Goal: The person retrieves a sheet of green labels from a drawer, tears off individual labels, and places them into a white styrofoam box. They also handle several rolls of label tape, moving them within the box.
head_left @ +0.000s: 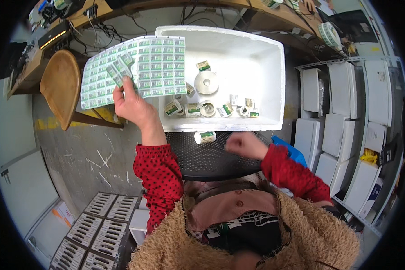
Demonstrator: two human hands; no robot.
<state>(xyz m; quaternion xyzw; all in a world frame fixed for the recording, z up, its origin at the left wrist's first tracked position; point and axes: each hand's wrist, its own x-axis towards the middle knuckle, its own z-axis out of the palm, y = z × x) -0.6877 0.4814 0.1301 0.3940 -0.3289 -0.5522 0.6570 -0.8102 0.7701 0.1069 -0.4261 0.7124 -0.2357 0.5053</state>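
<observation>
My left hand (134, 104) grips a sheet of green-and-white labels (161, 67) by its lower edge, thumb on top. Several labels on the sheet sit askew near the thumb. A small white bottle with a green label (205, 137) lies on its side on a black perforated surface (202, 162), in front of a white foam box (238, 124). To the right of that bottle is my right hand (248, 145), smeared by motion, so its fingers cannot be made out. Inside the box lie several similar labelled bottles (192, 110) and a white roll (206, 83).
A wooden stool (60, 90) stands at the left. White bins fill a rack (337, 135) on the right. Grey trays with slots (94, 229) are on the floor at the lower left. A wooden desk (238, 3) with hanging cables runs behind the box. A blue item (290, 150) shows beside my right forearm.
</observation>
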